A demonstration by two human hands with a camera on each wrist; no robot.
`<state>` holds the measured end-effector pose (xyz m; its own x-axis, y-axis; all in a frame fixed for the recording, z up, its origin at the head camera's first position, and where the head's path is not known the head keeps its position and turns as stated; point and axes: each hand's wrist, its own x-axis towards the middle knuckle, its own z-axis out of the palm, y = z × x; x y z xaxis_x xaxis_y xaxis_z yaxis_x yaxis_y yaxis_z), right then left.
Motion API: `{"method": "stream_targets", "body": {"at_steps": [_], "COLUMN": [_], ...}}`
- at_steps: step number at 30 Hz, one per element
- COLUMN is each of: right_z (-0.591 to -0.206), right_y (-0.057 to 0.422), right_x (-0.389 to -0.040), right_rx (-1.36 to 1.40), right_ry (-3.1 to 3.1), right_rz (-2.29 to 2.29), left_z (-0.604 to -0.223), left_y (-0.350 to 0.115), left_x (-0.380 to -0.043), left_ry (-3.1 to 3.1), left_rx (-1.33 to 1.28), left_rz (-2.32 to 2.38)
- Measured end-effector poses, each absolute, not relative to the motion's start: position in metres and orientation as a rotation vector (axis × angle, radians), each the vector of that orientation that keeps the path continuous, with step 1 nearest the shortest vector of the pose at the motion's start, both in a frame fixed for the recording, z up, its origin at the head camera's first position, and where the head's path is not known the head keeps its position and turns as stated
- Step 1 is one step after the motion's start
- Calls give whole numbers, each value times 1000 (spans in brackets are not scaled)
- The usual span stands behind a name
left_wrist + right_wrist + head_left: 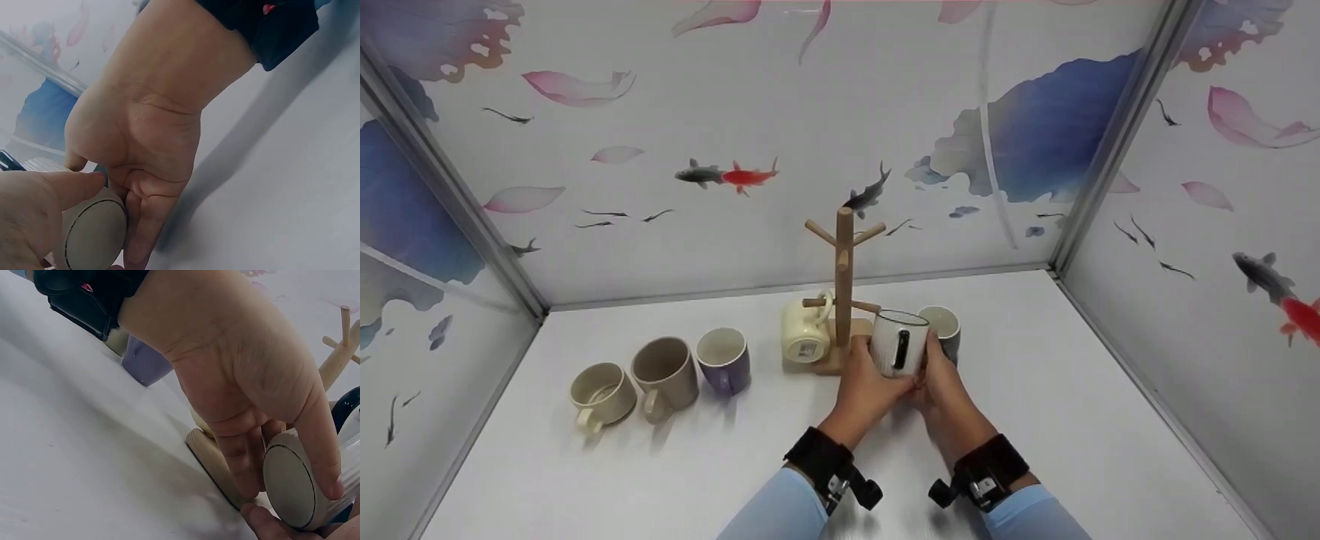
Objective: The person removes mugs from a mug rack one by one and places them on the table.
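Both hands hold a white mug with a ribbed side, dark rim and black handle, above the table. My left hand grips its left side and my right hand its right side. The mug's handle faces me. In both wrist views, the pale mug base shows between the hands. Just behind stands a wooden mug tree; its lower right peg ends at the mug's rim, and I cannot tell whether they touch. A pale yellow mug hangs by its handle on the lower left peg.
On the left of the white table stand a cream mug, a brown mug and a purple mug. A grey-green mug is partly hidden behind my right hand. Patterned walls enclose the back and sides.
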<state>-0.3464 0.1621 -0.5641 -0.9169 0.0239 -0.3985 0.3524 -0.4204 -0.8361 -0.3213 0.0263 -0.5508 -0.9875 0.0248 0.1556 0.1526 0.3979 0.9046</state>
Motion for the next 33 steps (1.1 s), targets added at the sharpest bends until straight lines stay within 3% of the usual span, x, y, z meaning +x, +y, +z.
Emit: {"method": "stream_targets", "body": {"at_steps": [22,33], "right_z": [-541,-529], "right_y": [145,131], "right_x": [-325,-321], "right_rx": [393,372], "right_ry": [1881,2084], "right_rz": [-2282,-2115], "left_z": [-536,-527], "left_y": [-40,-62], "left_x": [-296,-289], "left_ry": [-2453,-2441], "left_rx": [-316,-604], "left_rz": [-2001,-2006]}}
